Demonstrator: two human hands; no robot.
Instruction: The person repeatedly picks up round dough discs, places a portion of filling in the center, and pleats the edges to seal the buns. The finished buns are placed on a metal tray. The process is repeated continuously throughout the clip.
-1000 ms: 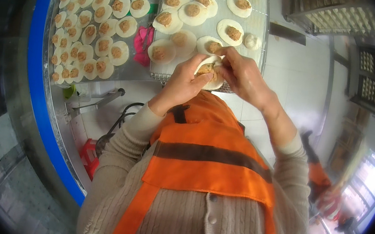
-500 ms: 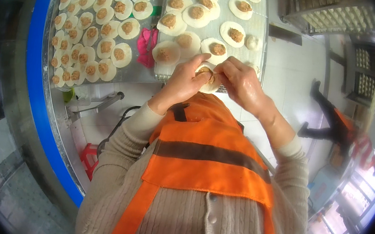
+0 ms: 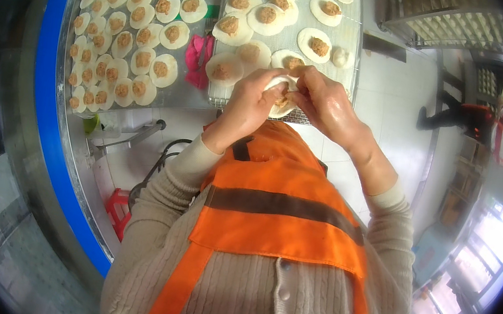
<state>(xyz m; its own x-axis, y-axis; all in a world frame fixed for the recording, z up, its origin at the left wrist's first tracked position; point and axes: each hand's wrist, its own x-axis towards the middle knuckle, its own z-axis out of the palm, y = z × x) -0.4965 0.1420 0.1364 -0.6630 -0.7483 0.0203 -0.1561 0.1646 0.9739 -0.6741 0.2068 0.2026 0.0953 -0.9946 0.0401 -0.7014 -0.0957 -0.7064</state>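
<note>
Between my two hands, just over the near edge of the metal tray (image 3: 300, 87), is a round dough wrapper (image 3: 280, 110) with brown filling in it. My left hand (image 3: 253, 97) cradles it from the left, thumb lying against the filling. On the other side my right hand (image 3: 325, 105) pinches the wrapper's edge, and part of the rim is raised and folded. My fingers hide much of the wrapper. Flat dough rounds topped with filling (image 3: 266, 16) lie on the tray beyond my hands, some overlapping. A plain white dough ball (image 3: 341, 57) sits at the tray's right side.
Many more filled dough rounds (image 3: 141, 61) cover the steel table (image 3: 168, 95) at left. A pink cloth (image 3: 197, 61) lies between table and tray. Racks of pale pieces (image 3: 459, 25) stand far right. Another person (image 3: 473, 120) is at the right; a red stool (image 3: 117, 210) is low left.
More of the wrapper's edge is lifted and gathered as my right hand shifts slightly left and up. The other person at the right has moved farther off.
</note>
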